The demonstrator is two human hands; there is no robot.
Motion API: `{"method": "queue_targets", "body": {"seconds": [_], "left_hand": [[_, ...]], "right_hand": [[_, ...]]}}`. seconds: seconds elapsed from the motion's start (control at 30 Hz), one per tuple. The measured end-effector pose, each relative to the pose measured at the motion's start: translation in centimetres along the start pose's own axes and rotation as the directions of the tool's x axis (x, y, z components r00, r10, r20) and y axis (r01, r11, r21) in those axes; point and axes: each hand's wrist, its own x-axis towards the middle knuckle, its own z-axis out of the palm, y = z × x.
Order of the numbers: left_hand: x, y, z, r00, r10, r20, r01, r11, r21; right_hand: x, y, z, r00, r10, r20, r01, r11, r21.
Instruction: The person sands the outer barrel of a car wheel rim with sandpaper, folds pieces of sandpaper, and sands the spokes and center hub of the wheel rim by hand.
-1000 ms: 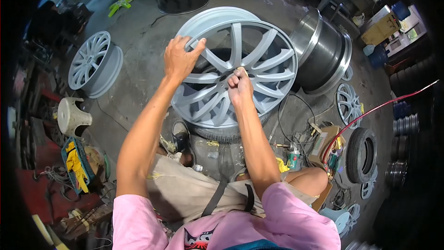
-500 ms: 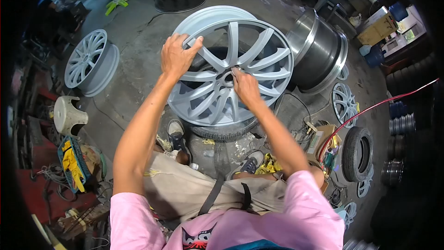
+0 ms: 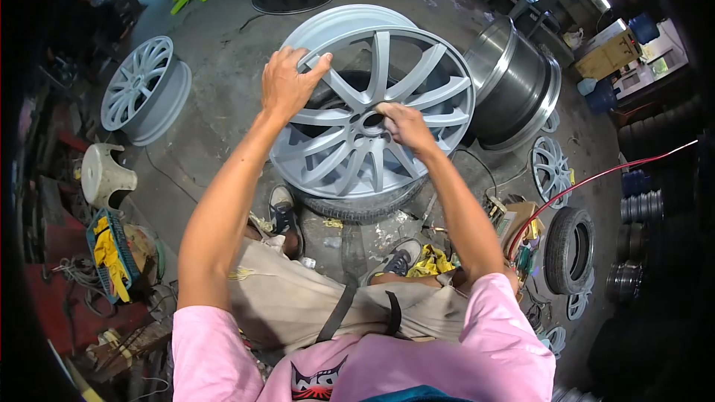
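A grey multi-spoke alloy wheel leans tilted toward me, resting on a black tyre on the floor. My left hand is wrapped over the wheel's upper left edge, thumb on the front of the rim and fingers behind. At the hub, my right hand has its fingers curled and pressed against the metal just right of the centre hole. Whether a small piece lies under those fingertips is hidden.
To the right lies a bare dark wheel barrel. A second spoked wheel stands at left, above a white stool and a teal basket. A red hose arcs across the right, near another tyre.
My right hand has turned and shifted slightly right and down around the hub, its fingers now more curled. My left hand keeps its hold on the rim. The view has shifted a little.
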Motion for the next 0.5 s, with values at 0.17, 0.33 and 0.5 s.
{"method": "queue_targets", "body": {"seconds": [0.17,0.33,0.5], "left_hand": [[0.0,0.0,0.4,1.000,-0.007,-0.021,0.007,1.000,0.024],[0.1,0.2,0.0,1.000,0.018,0.005,-0.018,0.998,0.059],[0.2,0.1,0.1,1.000,0.000,0.006,0.000,1.000,0.021]], "right_hand": [[-6.3,3.3,-3.1,0.997,-0.073,-0.022,0.061,0.934,-0.352],[-7.4,5.1,-4.7,0.728,-0.633,0.264,0.454,0.156,-0.878],[-3.9,3.2,-4.4,0.768,-0.519,0.375,0.302,-0.223,-0.927]]}}
